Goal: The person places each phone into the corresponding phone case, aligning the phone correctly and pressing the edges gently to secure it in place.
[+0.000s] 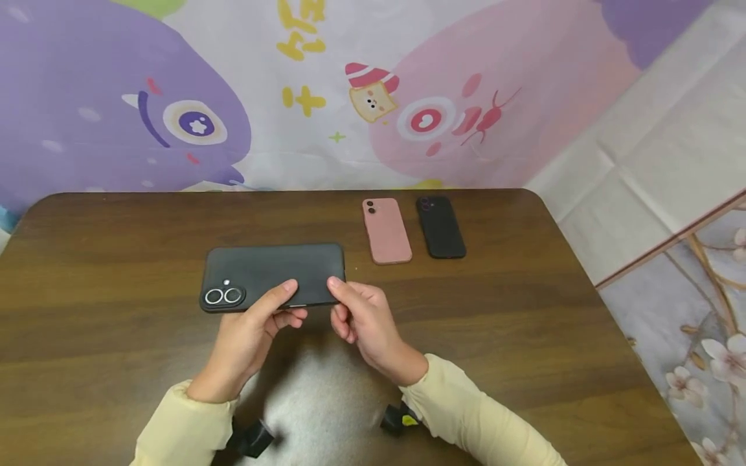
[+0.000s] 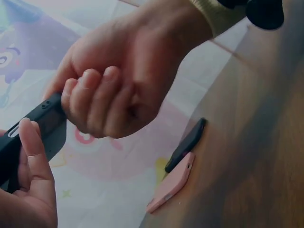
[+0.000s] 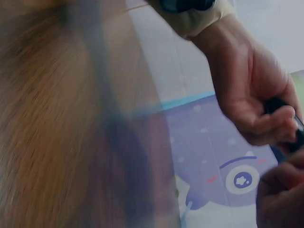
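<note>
Both hands hold a black phone [image 1: 274, 268] above the table, back face up, its two ringed lenses at the left end. My left hand [image 1: 250, 336] grips the near long edge around its middle, thumb on the back and fingers bent below. With the thumb on top and curled fingers beneath, my right hand [image 1: 367, 317] pinches the near right corner. In the left wrist view, curled fingers of the right hand [image 2: 118, 85] show beside the phone's end [image 2: 47, 107]. The right wrist view shows the left hand [image 3: 249, 90] around the phone, largely hidden there.
A pink phone [image 1: 387, 232] and a smaller-looking black phone [image 1: 441, 226] lie side by side near the back edge of the brown wooden table [image 1: 116, 349]. Behind it hangs a cartoon-printed cloth [image 1: 315, 142]. Black devices [image 1: 256, 439] sit at the wrists.
</note>
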The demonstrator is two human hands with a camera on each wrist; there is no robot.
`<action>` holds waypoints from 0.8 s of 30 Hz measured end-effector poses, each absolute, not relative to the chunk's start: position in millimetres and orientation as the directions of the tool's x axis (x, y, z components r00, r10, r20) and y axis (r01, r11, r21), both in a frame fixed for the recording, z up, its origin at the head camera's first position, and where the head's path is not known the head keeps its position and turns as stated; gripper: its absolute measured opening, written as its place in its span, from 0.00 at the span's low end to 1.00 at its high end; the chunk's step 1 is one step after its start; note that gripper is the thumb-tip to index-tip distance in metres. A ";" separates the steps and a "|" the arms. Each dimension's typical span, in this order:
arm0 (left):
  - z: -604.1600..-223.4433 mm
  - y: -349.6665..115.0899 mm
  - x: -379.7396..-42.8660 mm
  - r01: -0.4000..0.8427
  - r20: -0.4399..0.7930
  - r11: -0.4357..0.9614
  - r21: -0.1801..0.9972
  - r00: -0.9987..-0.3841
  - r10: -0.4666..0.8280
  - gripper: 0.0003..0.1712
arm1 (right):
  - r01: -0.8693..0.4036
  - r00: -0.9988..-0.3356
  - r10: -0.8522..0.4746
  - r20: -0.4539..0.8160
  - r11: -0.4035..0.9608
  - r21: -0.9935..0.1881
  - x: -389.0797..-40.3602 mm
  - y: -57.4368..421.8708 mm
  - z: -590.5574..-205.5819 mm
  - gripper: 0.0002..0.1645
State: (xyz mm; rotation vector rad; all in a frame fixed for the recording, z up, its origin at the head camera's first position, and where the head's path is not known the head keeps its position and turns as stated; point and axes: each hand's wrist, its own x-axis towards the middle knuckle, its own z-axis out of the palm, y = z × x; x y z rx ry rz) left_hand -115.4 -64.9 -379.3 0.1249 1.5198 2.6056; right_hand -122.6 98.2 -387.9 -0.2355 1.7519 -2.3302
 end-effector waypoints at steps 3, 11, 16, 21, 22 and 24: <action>-379.1 -68.5 -113.5 -0.034 0.036 -0.488 0.872 -0.991 0.133 0.07 | 0.106 -0.939 -0.343 -0.022 -0.227 -0.968 -124.9 101.4 -388.0 0.27; -379.9 -74.4 -109.5 -0.074 0.054 -0.498 0.864 -0.970 0.238 0.10 | 0.165 -0.921 -0.388 -0.032 -0.314 -0.935 -133.4 109.5 -386.7 0.26; -380.3 -75.2 -108.8 -0.050 0.091 -0.492 0.869 -0.962 0.258 0.12 | 0.157 -0.924 -0.381 -0.026 -0.316 -0.936 -131.7 110.1 -384.4 0.19; -382.1 -76.7 -108.1 -0.009 0.151 -0.478 0.878 -0.943 0.297 0.13 | 0.154 -0.937 -0.345 -0.045 -0.296 -0.943 -127.9 109.8 -381.8 0.18; -382.7 -77.1 -108.4 -0.006 0.158 -0.478 0.878 -0.940 0.304 0.14 | 0.157 -0.936 -0.349 -0.046 -0.295 -0.943 -127.9 110.3 -381.8 0.19; -384.2 -78.1 -109.0 -0.009 0.164 -0.481 0.876 -0.934 0.316 0.14 | 0.161 -0.926 -0.376 -0.043 -0.289 -0.944 -129.2 112.3 -381.7 0.19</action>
